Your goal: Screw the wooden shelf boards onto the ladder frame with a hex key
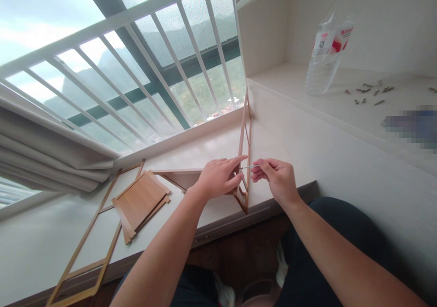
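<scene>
Both our hands at the upright wooden frame (246, 152) on the desk (300, 152): left hand (218, 177) steadying it, right hand (276, 177) pinching a screw (248, 167) to its rail, undriven; flat frame (85, 252) and panels (141, 202) unjoined, spare screws (370, 93) on the shelf.

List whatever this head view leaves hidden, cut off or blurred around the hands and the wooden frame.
- Joint on the upright wooden frame: covered by the left hand.
- Thin metal piece pinched by the right hand: too small to identify.
- Object on the shelf: pixelated.
- Plastic bottle: top cut off by the edge.
</scene>
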`<action>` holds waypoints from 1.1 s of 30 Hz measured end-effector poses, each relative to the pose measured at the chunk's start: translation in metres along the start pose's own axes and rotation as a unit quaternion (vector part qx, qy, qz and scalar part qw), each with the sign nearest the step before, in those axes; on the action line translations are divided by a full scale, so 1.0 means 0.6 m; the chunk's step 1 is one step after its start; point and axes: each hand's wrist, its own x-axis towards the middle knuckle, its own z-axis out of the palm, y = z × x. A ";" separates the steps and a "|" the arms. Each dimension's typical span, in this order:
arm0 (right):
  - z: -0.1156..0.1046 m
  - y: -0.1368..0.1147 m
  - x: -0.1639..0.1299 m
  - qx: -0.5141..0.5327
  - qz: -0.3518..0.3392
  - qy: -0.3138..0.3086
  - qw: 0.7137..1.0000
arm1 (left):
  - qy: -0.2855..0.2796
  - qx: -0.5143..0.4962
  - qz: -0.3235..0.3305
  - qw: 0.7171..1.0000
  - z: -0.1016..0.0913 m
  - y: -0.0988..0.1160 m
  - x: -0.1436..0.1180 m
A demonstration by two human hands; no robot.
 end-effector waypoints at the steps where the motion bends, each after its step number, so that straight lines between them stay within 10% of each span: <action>1: -0.002 -0.001 0.000 -0.008 -0.011 0.001 1.000 | 0.001 -0.001 0.001 1.000 0.000 0.000 0.000; 21: -0.038 -0.023 0.007 -0.269 -0.326 -0.165 0.891 | 0.002 -0.002 -0.001 1.000 0.003 -0.003 0.000; 33: -0.034 -0.023 0.017 -0.238 -0.243 -0.145 0.929 | 0.005 -0.001 0.003 1.000 0.003 -0.002 0.001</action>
